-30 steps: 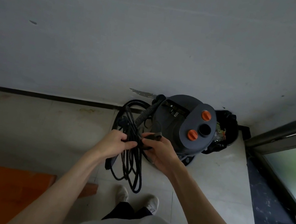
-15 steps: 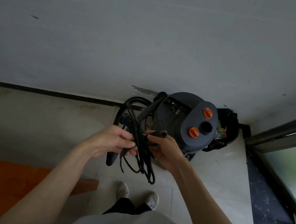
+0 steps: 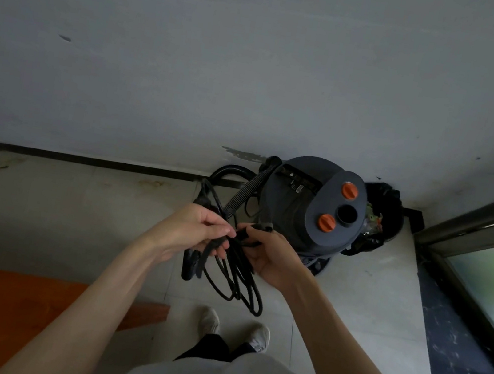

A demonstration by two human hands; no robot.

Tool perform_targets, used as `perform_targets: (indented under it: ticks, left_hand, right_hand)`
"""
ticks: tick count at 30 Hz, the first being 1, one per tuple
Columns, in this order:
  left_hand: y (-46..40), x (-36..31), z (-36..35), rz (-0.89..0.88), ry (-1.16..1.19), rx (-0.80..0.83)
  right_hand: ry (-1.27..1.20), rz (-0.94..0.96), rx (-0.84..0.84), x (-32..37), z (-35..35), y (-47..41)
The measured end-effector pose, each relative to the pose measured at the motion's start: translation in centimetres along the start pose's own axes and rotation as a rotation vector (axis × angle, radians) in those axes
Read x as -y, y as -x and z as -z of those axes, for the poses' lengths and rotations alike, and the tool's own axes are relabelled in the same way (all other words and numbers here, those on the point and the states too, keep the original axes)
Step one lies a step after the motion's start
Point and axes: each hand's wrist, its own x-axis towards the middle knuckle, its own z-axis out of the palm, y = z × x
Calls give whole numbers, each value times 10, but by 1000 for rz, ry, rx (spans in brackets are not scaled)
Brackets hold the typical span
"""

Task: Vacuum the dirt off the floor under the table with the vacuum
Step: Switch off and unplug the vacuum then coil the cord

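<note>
A dark grey canister vacuum with two orange knobs stands on the tiled floor in the corner by the wall. Its ribbed hose curves down from the canister's left side. A coiled black power cord hangs in loops in front of me. My left hand pinches a black strap on the bundle, and the strap's loose end hangs below my fingers. My right hand grips the top of the coil from the right. The two hands almost touch.
A black bin with rubbish stands behind the vacuum in the corner. An orange-red table top is at lower left. A dark door frame and glass run along the right. My feet stand just below the cord.
The cord loops hang lower and more open than half a second ago. The strap has come loose in my left hand. Both hands stay close together in front of the vacuum.
</note>
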Motion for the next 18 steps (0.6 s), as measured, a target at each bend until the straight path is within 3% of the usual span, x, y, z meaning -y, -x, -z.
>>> perform_targets:
  ticks: [4, 6, 14, 18]
  left_hand:
    - [2, 4, 6, 8, 123, 208]
    - [4, 6, 5, -33, 161, 234]
    - [-2, 20, -14, -162, 138, -218]
    - [-3, 28, -31, -187, 278, -295]
  right_hand:
    - [44, -23, 7, 2, 6, 1]
    - [36, -22, 7, 2, 9, 2]
    - [-64, -15, -5, 0, 7, 3]
    - [-106, 7, -22, -4, 6, 1]
